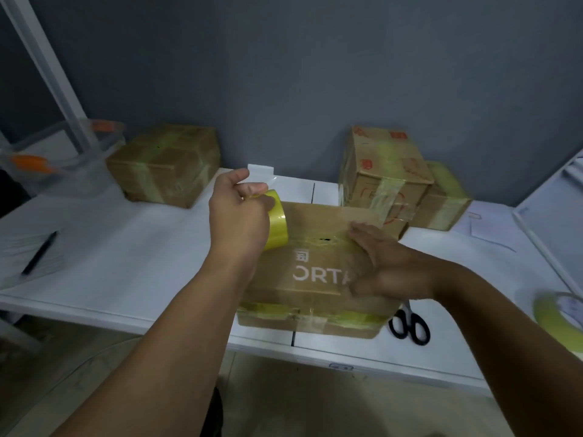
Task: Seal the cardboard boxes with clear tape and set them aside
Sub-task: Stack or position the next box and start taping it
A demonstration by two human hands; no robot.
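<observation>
Three taped boxes (164,165) sit far back on the bench (126,247) while the left hand (243,216) grips the tape roll (277,219) and the flat, open right hand (378,260) presses the near box (315,279), its top seam half sealed.

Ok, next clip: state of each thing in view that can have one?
Front box: flaps closed, tape being laid along the top seam.
Tape roll: gripped by left hand, on the box top.
Right hand: flat, pressing the box top.
Left box: taped shut.
Back right boxes: taped shut.
Scissors: lying closed on the table.
Pen: lying unused.
</observation>
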